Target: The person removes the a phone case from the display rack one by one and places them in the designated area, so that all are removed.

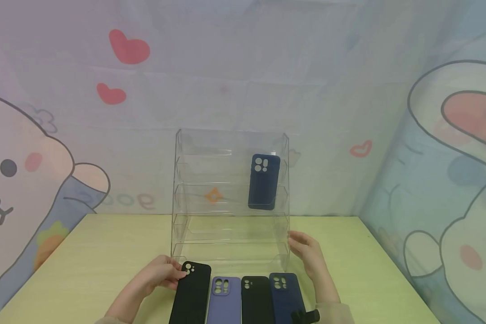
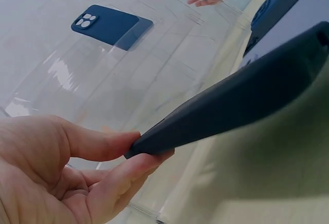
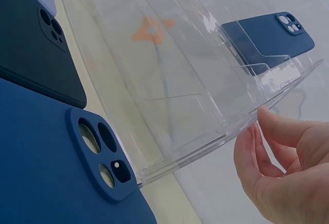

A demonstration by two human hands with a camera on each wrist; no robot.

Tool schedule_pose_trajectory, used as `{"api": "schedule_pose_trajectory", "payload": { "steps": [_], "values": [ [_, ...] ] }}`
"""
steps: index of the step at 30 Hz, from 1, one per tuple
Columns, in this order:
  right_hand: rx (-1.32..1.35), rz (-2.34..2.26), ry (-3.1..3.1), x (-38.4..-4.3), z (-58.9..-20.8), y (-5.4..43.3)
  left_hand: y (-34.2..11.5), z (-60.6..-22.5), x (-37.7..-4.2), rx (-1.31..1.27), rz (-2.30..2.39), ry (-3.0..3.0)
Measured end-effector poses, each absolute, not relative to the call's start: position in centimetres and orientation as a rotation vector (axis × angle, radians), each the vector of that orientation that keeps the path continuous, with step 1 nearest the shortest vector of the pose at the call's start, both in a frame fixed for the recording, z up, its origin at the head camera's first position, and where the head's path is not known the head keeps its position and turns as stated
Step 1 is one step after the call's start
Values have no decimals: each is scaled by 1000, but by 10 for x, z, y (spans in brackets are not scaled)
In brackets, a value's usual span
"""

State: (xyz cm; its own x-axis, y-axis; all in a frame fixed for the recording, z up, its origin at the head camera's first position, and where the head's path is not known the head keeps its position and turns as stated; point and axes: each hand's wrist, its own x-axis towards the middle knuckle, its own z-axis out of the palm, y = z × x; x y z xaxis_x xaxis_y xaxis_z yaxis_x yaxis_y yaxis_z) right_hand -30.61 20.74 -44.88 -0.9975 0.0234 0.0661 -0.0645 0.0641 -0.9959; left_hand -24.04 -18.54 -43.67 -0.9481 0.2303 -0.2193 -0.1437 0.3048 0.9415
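Observation:
My left hand [image 1: 162, 272] pinches a black phone case [image 1: 192, 292] at its upper left edge, beside the camera cutouts. In the left wrist view this case [image 2: 231, 103] is seen edge-on, slanting up from the thumb and fingertips. A clear tiered display rack [image 1: 231, 252] stands just behind. One dark blue phone case [image 1: 264, 182] leans upright in a tier on its right side. By the rack's right edge is my right hand [image 1: 309, 254]; in the right wrist view, its thumb and fingertips [image 3: 247, 154] are at the side panel, loosely bent.
Right of the held case, a purple case [image 1: 225, 301], another black case [image 1: 257, 299] and a second dark blue case [image 1: 285, 292] lie in a row before the rack. A black object [image 1: 308, 316] overlaps the blue one. A printed cloth [image 1: 328, 99] hangs behind the pale yellow table [image 1: 117, 243].

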Motion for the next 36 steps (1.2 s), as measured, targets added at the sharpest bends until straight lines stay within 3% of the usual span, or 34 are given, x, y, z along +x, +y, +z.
{"api": "schedule_pose_trajectory", "payload": {
  "steps": [36],
  "values": [
    [38, 2107, -2250, -305, -448, 208, -182, -463, -237, 23, 1480, 2432]
  ]
}}
